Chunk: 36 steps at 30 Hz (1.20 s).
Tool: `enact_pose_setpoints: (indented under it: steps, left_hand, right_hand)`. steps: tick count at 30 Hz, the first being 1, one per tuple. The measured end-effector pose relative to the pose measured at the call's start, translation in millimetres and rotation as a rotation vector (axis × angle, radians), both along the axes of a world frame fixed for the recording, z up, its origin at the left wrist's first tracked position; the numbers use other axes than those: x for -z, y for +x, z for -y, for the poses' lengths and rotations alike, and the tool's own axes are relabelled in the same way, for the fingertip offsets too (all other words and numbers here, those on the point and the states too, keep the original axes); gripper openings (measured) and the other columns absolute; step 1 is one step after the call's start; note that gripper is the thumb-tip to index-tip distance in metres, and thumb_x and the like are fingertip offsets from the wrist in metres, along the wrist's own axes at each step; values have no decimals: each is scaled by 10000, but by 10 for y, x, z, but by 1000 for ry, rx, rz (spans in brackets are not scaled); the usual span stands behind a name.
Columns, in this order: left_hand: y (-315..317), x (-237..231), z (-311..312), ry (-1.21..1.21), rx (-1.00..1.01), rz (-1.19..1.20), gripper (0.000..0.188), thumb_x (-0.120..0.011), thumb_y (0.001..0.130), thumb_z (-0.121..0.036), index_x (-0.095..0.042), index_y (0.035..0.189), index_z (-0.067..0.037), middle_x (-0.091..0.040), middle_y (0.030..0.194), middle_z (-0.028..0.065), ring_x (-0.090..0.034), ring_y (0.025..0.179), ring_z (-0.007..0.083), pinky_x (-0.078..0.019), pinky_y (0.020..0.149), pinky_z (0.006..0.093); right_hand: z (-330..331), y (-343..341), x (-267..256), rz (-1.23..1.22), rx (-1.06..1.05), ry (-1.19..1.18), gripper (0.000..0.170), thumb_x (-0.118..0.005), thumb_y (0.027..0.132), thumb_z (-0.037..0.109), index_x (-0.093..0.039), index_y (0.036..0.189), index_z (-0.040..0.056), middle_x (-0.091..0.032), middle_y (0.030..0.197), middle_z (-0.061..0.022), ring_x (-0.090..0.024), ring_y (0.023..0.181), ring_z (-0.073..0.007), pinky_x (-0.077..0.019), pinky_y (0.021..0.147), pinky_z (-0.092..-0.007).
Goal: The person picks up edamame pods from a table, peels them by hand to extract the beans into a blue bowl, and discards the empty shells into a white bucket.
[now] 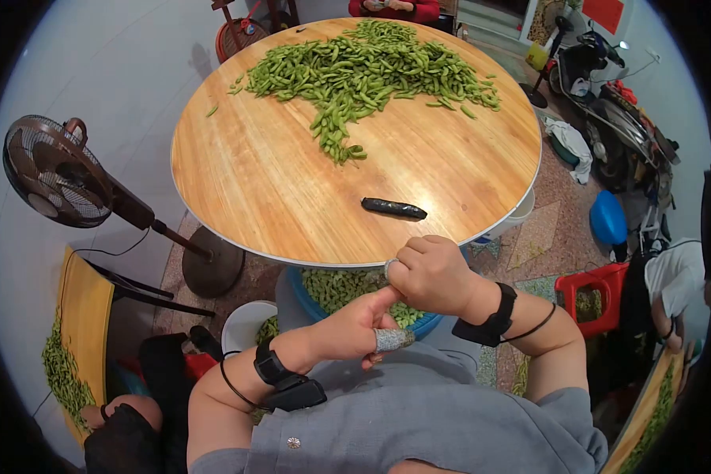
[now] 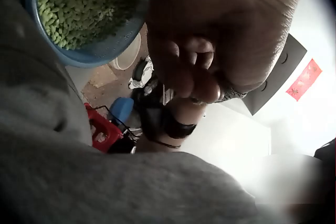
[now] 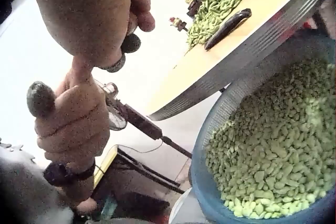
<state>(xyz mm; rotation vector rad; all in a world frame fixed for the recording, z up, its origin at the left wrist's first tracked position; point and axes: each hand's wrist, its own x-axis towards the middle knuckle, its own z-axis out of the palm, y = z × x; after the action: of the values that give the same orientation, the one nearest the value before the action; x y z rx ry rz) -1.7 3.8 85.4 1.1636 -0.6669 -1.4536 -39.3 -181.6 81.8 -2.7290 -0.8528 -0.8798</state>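
In the head view my right hand (image 1: 430, 274) grips one outstretched digit of my left hand (image 1: 351, 325), just past the table's near edge. The left hand's other fingers are curled with nothing in them, and a grey wrap (image 1: 393, 340) covers one digit. Dark grey coverings (image 3: 131, 43) also show on my right hand in the right wrist view. A black roll (image 1: 393, 208) lies on the round wooden table (image 1: 253, 197), nearer me than the heap of green pods (image 1: 355, 71). Below the hands is a blue basket (image 3: 202, 182) of shelled green beans (image 3: 273, 155).
A standing fan (image 1: 59, 170) is at the left, with a white bucket (image 1: 241, 328) nearer me. To the right are a red stool (image 1: 600, 296), a blue basin (image 1: 607, 217) and a parked scooter (image 1: 624, 126). Other people sit across the table and at both sides.
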Motion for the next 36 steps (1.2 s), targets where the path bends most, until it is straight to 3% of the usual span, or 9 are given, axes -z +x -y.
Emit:
enact_pose_setpoints:
  steps: [7,9,13,15,19,20,25,31,36]
  left_hand:
    - [-115,123,19,90,-13,154,410,-587,877,-121,-412,1235,-25,-556,599,47,-547,470,113,-441,429,248]
    - [-148,131,16,57,-22,277,103,-566,880,-81,-536,937,0,-588,628,49,-575,505,111,-458,457,245]
    - [-169,281,6,58,-58,324,114,-602,852,-87,-575,899,13,-610,653,54,-592,537,108,-474,502,249]
    - [-157,487,55,-110,-137,802,199,-661,800,-101,-600,951,14,-623,666,51,-611,602,104,-489,572,249]
    - [16,-112,-44,28,72,828,285,-714,737,-96,-625,989,2,-647,750,58,-613,688,82,-494,636,245]
    - [54,-170,-132,49,25,862,296,-703,729,-92,-617,995,4,-643,744,75,-604,678,90,-490,620,257]
    - [121,-235,-188,23,-383,810,435,-770,714,-156,-599,1098,-45,-652,880,50,-595,708,84,-503,628,241]
    - [107,135,-3,-396,279,1238,260,-600,711,-21,-616,960,-93,-608,994,95,-563,997,239,-455,866,342]
    - [37,334,-36,-321,398,1222,255,-558,683,-6,-605,917,-97,-598,950,87,-562,948,251,-476,810,354]
  right_hand:
    - [-61,-140,-51,-39,-47,-132,187,-588,578,216,-436,587,108,-447,582,-26,-503,557,-194,-391,489,-313]
    - [-104,-168,-77,-55,-42,-169,182,-583,587,210,-435,584,104,-445,578,-29,-509,565,-197,-394,490,-318]
    - [-183,-195,-70,-118,1,-163,141,-584,637,190,-482,601,99,-485,585,-40,-537,591,-205,-417,533,-317]
    - [-223,-167,3,-54,-20,-94,165,-581,604,207,-458,617,98,-474,624,-35,-531,611,-205,-414,524,-314]
    - [-130,-170,-35,-82,-27,229,189,-640,582,140,-530,715,64,-532,713,-75,-562,686,-251,-463,594,-355]
    - [-87,-225,-110,-96,-4,325,368,-675,564,111,-613,919,38,-569,812,-91,-585,751,-272,-484,639,-374]
    - [72,-304,-162,49,154,325,535,-689,589,129,-609,1109,35,-587,945,-95,-602,824,-270,-501,716,-365]
    - [-122,-308,-43,137,-343,32,228,-584,724,169,-595,909,35,-579,995,-119,-588,901,-274,-498,744,-363]
    - [-219,-347,205,87,-384,186,192,-584,661,206,-493,746,60,-549,983,-124,-550,856,-263,-475,649,-345]
